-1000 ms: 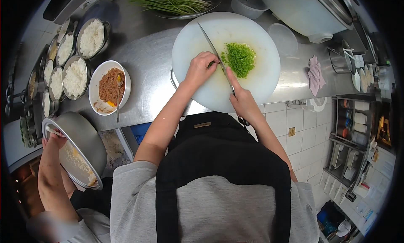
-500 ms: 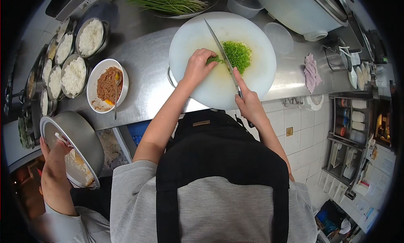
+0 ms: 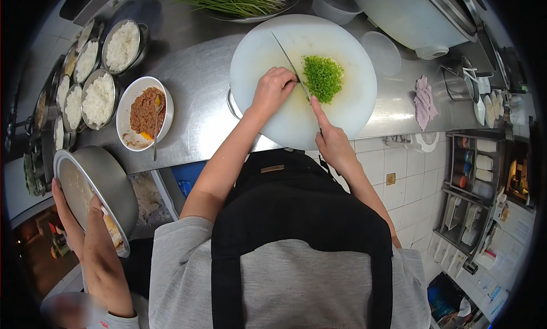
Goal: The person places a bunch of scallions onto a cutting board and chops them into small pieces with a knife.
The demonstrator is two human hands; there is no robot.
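Observation:
A large knife (image 3: 286, 54) lies tilted across the round white cutting board (image 3: 250, 50), its tip pointing to the far left. My right hand (image 3: 336, 146) is closed around its handle, with the index finger stretched along the blade's heel. Against the left side of the blade, my left hand (image 3: 274, 90) is closed with fingers curled together. The green onion stalks it pinches are mostly hidden behind the fingers and blade. Right of the blade sits a pile of finely chopped green onion (image 3: 323, 78).
Whole green onions (image 3: 233, 1) rest in a metal bowl behind the board. Minced meat fills a white bowl (image 3: 122, 109) with a spoon; rice bowls (image 3: 98, 98) stand left. A co-worker's hands are at a tilted metal pot (image 3: 117, 184). A pink cloth (image 3: 423, 104) lies right.
My left hand has shifted slightly right, up against the blade, and the stalks show less. My right hand has drawn slightly left with the knife. The co-worker's arm has moved inside the pot.

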